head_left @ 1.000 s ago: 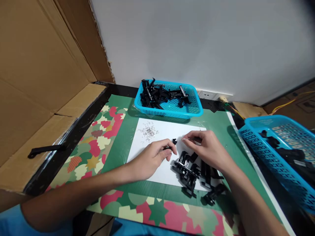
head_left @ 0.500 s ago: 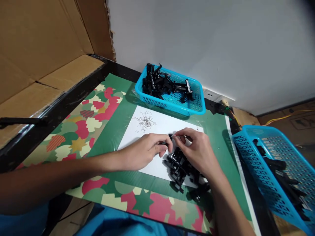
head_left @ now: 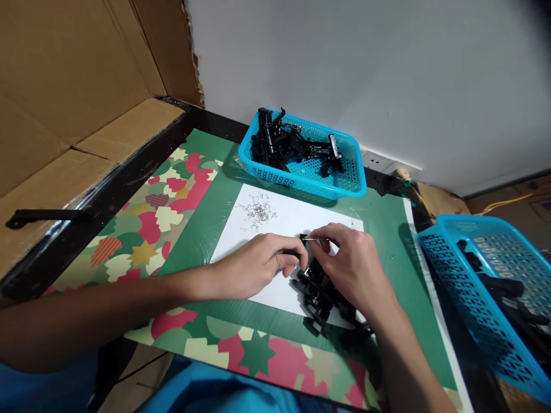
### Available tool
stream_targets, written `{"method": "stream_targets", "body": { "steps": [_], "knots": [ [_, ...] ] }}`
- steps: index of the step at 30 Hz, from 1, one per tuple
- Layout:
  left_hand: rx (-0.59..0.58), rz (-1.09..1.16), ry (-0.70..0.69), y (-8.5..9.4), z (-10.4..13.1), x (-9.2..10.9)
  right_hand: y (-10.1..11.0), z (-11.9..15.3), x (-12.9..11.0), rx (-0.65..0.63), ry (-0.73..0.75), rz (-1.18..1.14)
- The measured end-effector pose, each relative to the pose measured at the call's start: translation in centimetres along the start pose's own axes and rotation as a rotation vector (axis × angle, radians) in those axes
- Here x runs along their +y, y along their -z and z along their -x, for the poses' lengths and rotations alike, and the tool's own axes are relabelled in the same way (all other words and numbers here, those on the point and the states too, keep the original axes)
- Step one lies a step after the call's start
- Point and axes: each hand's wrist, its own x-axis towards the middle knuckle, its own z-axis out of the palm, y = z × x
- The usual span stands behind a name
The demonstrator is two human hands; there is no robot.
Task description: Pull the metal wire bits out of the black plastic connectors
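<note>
My left hand (head_left: 269, 261) is closed around a small black plastic part (head_left: 302, 237), mostly hidden by the fingers. Between the thumb and fingers of my right hand (head_left: 344, 249) is a thin metal tool, perhaps tweezers (head_left: 315, 239), its tip touching the part. Both hands are over a white sheet of paper (head_left: 232, 229). Below them lies a heap of black plastic parts (head_left: 316, 295), partly covered by my right hand and forearm. A scatter of tiny bent wire pieces, like small springs (head_left: 259, 212), lies on the paper's far left.
A blue basket (head_left: 301, 182) of black parts stands behind the paper, near a wall socket (head_left: 376, 162). Another blue basket (head_left: 456, 287) with black parts is at the right. A cardboard sheet (head_left: 77, 69) rises at the left. Patterned paper (head_left: 142, 252) covers the table.
The whole view has shifted slightly, so things sit a little further right. Both hands keep their grip on the part and the metal tool, nearly unmoved.
</note>
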Motion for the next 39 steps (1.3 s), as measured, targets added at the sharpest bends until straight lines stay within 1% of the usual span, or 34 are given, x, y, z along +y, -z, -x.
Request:
{"method": "stream_targets", "body": {
  "steps": [5, 16, 24, 28, 35, 39],
  "knots": [
    [-0.01, -0.007, 0.001, 0.1, 0.03, 0.12, -0.06, 0.06, 0.46, -0.008, -0.01, -0.014],
    [-0.013, -0.012, -0.014, 0.2, 0.07, -0.21, -0.47, 0.24, 0.79, 0.025, 0.047, 0.015],
    [-0.011, 0.021, -0.027, 0.17, 0.02, -0.23, -0.53, 0.28, 0.17, 0.054, 0.106, 0.02],
    [-0.021, 0.029, -0.019, 0.17, -0.06, -0.17, -0.56, 0.23, 0.17, 0.042, 0.138, 0.026],
    [-0.023, 0.036, 0.001, 0.15, -0.06, -0.18, 0.13, 0.2, 0.45, -0.048, 0.113, -0.018],
    [-0.022, 0.033, 0.018, 0.14, 0.02, -0.26, 0.18, 0.17, 0.61, -0.053, 0.111, -0.041]
  ]
}}
